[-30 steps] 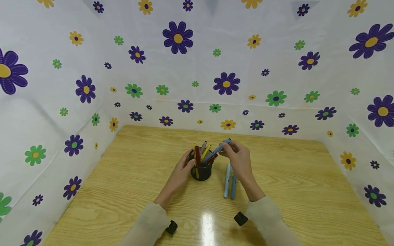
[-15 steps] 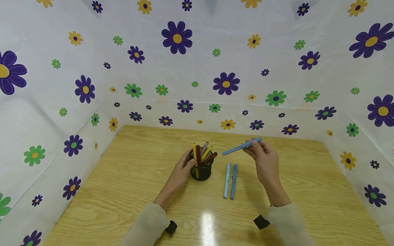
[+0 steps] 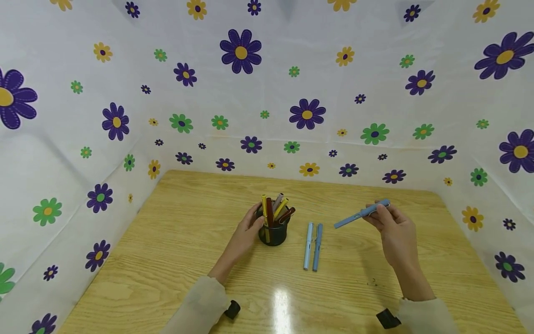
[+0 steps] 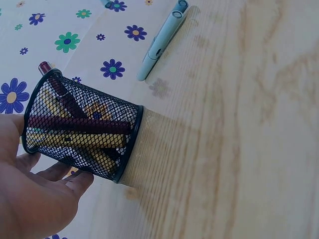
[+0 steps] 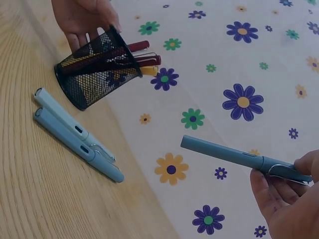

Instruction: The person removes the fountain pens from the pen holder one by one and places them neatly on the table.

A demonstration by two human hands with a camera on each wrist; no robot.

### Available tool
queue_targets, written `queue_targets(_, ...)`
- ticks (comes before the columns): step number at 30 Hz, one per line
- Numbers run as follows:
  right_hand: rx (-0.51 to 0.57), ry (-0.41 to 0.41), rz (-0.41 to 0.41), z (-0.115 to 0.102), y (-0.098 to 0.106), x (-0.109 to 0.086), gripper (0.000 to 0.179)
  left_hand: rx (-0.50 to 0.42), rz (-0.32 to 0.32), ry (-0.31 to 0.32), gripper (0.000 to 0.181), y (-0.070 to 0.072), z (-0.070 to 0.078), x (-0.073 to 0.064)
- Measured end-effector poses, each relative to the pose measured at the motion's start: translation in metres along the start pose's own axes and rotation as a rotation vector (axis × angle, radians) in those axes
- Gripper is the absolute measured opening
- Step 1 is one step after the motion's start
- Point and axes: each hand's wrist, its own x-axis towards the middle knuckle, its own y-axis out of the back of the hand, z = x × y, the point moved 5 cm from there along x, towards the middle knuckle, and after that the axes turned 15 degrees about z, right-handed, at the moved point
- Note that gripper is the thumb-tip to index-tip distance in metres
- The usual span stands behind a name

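Observation:
My left hand [image 3: 245,234] holds the side of a black mesh pen cup [image 3: 273,236], thumb near the rim and fingers around the wall. Inside the cup stand several pens, including a yellow pen [image 3: 264,206], a dark red pen [image 3: 269,211] and a grey pen [image 3: 277,201]. Off to the right, my right hand [image 3: 399,236] pinches a blue fountain pen [image 3: 348,220] by its clip end, raised above the table and tilted. Between the hands, a pale blue pen [image 3: 308,248] and a darker blue pen [image 3: 317,248] lie side by side on the table.
The wooden table [image 3: 183,204] is ringed at the back and sides by a white flowered cloth [image 3: 267,93]. Black blocks, the left one [image 3: 232,309] and the right one [image 3: 388,318], sit by the sleeves.
My right hand has drawn the blue fountain pen out of the cup and carried it to the right, past the two lying pens. My left hand has stayed on the cup.

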Motion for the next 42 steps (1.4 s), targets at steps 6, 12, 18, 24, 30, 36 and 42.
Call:
queue_targets(6,-0.014,-0.005,-0.005,-0.002,0.013,0.001,0.024,-0.019,0.003,-0.006,0.061,0.000,0.001,0.000)
queue_targets(12,-0.058,-0.004,-0.012,0.001,0.017,0.003,0.029,-0.020,-0.001,-0.009,0.059,0.000,0.000,0.000)
queue_targets(18,-0.219,-0.016,-0.061,0.008,0.016,0.001,0.033,-0.015,-0.001,-0.004,0.059,0.000,0.000,0.000)
queue_targets(24,-0.308,-0.024,-0.117,0.016,0.010,0.000,0.038,-0.012,-0.007,0.001,0.060,0.000,0.000,-0.001)
queue_targets(30,-0.369,-0.036,-0.149,0.024,0.006,0.000,0.041,-0.004,-0.002,0.011,0.059,0.000,0.000,-0.001)
queue_targets(36,-0.437,-0.067,-0.164,0.031,0.003,-0.001,0.042,0.006,0.002,0.007,0.060,0.000,0.000,-0.001)
queue_targets(42,-0.515,-0.095,-0.179,0.042,0.001,-0.003,0.049,0.009,0.007,0.011,0.061,0.000,0.000,-0.001)
